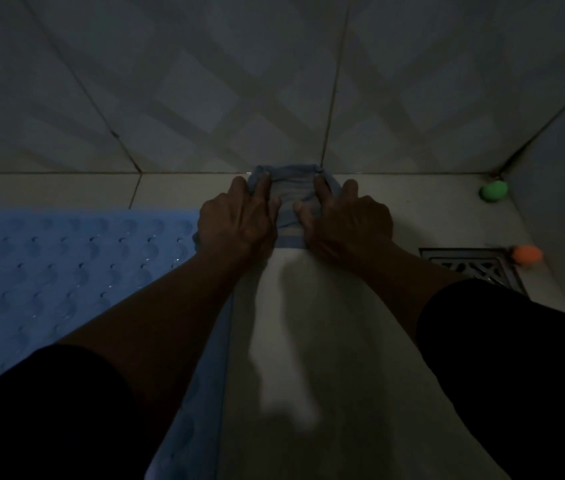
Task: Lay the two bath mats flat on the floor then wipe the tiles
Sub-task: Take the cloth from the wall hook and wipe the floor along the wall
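A folded blue-grey cloth (291, 199) lies on the pale floor tiles (308, 323), pushed up against the base of the wall. My left hand (236, 220) presses down on its left side and my right hand (346, 221) on its right side, fingers spread over the fabric. A blue bath mat (66, 271) with round suction bumps lies flat on the floor at the left, its right edge passing under my left forearm. Only one mat is in view. The room is dim.
A tiled wall (274, 81) rises straight ahead and a second wall closes the right corner. A metal floor drain (475, 268) sits at the right. A green ball (494, 191) rests in the corner and an orange one (527, 253) beside the drain.
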Tool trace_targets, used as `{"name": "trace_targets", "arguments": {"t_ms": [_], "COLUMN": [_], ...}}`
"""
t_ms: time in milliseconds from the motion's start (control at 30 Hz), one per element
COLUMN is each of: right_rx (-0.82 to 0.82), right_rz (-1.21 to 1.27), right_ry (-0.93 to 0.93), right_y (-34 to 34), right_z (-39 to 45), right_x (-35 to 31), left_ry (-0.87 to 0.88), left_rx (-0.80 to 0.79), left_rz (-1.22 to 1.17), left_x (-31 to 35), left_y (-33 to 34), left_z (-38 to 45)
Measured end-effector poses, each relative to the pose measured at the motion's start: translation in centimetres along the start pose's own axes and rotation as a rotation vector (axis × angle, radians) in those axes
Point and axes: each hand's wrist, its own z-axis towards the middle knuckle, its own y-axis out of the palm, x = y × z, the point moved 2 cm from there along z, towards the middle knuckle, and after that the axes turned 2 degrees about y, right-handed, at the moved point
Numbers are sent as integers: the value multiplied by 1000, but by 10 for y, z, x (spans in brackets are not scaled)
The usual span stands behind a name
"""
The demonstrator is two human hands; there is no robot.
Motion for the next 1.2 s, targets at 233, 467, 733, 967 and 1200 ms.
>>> {"name": "trace_targets", "arguments": {"t_ms": [233,467,733,967,1200], "right_rx": [-41,-103,-137,-174,-90], "right_rz": [3,-13,-49,-30,-30], "right_ry": [4,-29,-7,14,-68], "right_y": [0,-2,-8,-4,-4], "right_z": [-19,-63,-133,-177,-224], "right_x": [1,-1,-11,-15,-13], "left_ry": [8,-23,-9,-15,-50], "left_rx": [43,9,-36,-117,-109], "left_rz": [-1,-67,-78,-68,-40], "left_x": [0,0,-7,-9,-6], "left_y": [0,6,4,3,2], "left_z": [-22,-67,-141,-184,-230]}}
